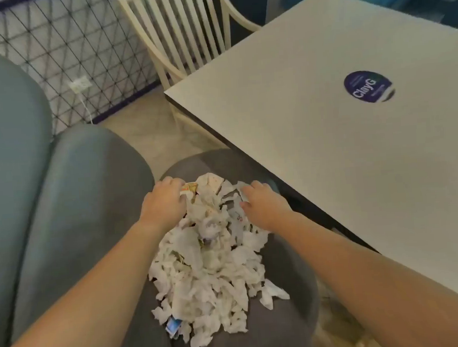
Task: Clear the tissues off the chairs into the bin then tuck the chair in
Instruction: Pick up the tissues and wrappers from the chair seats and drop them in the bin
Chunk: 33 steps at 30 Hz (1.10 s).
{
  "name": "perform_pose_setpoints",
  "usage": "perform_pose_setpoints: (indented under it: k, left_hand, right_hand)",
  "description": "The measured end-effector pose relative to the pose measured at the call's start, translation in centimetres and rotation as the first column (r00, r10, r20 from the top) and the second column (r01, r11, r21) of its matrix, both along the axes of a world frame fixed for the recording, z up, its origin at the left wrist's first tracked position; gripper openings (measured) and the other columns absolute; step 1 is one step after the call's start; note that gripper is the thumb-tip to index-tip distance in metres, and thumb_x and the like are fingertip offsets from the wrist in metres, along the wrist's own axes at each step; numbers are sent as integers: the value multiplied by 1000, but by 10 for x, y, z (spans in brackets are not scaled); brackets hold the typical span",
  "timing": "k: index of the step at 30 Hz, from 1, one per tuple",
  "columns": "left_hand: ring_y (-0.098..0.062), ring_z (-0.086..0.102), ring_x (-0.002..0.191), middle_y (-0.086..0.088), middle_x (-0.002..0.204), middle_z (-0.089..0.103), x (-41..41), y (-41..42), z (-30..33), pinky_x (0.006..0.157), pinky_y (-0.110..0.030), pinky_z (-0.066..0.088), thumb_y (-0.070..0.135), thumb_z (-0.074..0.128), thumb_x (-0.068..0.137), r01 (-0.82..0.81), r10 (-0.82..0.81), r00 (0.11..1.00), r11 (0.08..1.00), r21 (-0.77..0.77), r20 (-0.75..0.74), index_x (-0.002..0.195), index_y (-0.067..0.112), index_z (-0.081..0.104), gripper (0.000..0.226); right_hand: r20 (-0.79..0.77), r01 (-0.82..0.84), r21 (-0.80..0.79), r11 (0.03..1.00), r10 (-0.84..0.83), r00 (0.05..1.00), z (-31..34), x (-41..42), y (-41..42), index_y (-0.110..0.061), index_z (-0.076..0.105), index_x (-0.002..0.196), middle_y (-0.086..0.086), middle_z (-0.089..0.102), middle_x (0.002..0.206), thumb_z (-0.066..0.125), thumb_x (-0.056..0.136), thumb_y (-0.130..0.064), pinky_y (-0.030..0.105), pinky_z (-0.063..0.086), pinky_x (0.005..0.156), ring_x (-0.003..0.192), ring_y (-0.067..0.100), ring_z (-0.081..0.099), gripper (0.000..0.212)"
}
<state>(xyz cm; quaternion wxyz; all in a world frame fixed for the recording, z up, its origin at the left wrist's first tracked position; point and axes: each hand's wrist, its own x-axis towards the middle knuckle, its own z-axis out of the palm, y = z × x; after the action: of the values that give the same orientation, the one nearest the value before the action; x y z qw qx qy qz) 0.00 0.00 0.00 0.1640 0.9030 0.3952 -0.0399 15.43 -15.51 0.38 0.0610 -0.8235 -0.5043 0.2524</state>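
A big heap of crumpled white tissues point(210, 272) covers the round grey seat of a chair point(286, 272) beside the table. A small blue packet point(173, 326) lies at the heap's near left edge. My left hand point(165, 202) rests on the far left side of the heap with its fingers curled over some tissues and a yellowish wrapper. My right hand point(262, 200) lies on the far right side of the heap, fingers bent down onto the tissues. No bin is in view.
A white table point(327, 128) with a dark round sticker point(368, 86) stands right of the chair, its edge over the seat. A grey-green sofa point(33, 187) is on the left. A cream slatted chair point(182, 33) and a black wire fence point(59, 49) stand behind.
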Motion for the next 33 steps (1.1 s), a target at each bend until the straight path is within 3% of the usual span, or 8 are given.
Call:
perform_pose_setpoints:
  k: [7,10,14,17,20,23,26,33]
  left_hand:
    - [-26,42,116,-5,124,48,17,96,-67,87,-42,39,31,44,93,52,-49,985,999,15,-163,122,15,48,33]
    - [-24,37,123,-2,128,44,26,122,-105,93,-44,38,41,46,92,18,-31,981,997,-69,-192,126,21,46,40]
    - [-25,21,136,-1,147,26,33,136,-155,105,-46,27,51,57,83,107,-163,945,973,-203,-284,142,32,27,69]
    - [-28,13,141,-4,156,6,37,146,-184,110,-49,16,53,68,74,96,-189,908,962,-255,-374,146,36,6,97]
    - [-25,19,138,-3,154,16,41,153,-202,107,-51,15,59,71,66,138,-194,907,976,-171,-373,145,38,3,107]
    - [-23,29,131,-1,142,33,50,154,-206,102,-49,20,60,70,66,204,-225,901,974,-95,-370,144,34,12,101]
    - [-23,34,126,-2,134,42,52,149,-208,98,-47,23,57,67,70,203,-206,889,978,-51,-408,137,27,30,82]
    - [-20,41,110,1,115,42,45,140,-190,93,-40,24,39,71,73,-7,-29,971,989,-150,-236,108,26,50,43]
  right_hand:
    - [-25,8,-53,999,-10,1000,-70,17,108,-10,43,128,9,43,130,37,98,-23,44,45,93,122,27,38,33]
    - [-26,7,-48,999,-8,1000,-106,20,149,-12,41,131,8,43,132,38,99,-24,43,44,94,123,26,38,35]
    - [-33,-22,-26,999,21,999,-157,21,183,-11,43,130,12,45,131,41,97,-18,42,44,95,122,29,39,33]
    - [-31,-15,-62,998,13,999,-188,22,199,-10,29,142,16,30,146,45,95,-10,43,34,109,134,32,28,50]
    - [-3,25,-127,992,-25,1000,-207,19,208,-14,14,147,16,16,153,50,92,-8,47,23,115,140,34,17,66]
    - [60,45,-115,992,-38,997,-214,14,212,-16,14,146,12,25,143,54,88,-9,54,24,111,132,31,26,71]
    - [71,57,-63,996,-52,996,-211,11,212,-15,23,142,10,31,135,56,86,-8,47,33,102,124,29,31,65]
    - [-67,66,20,998,-65,996,-193,7,199,-9,43,126,13,38,128,59,87,-8,36,37,96,117,28,37,42]
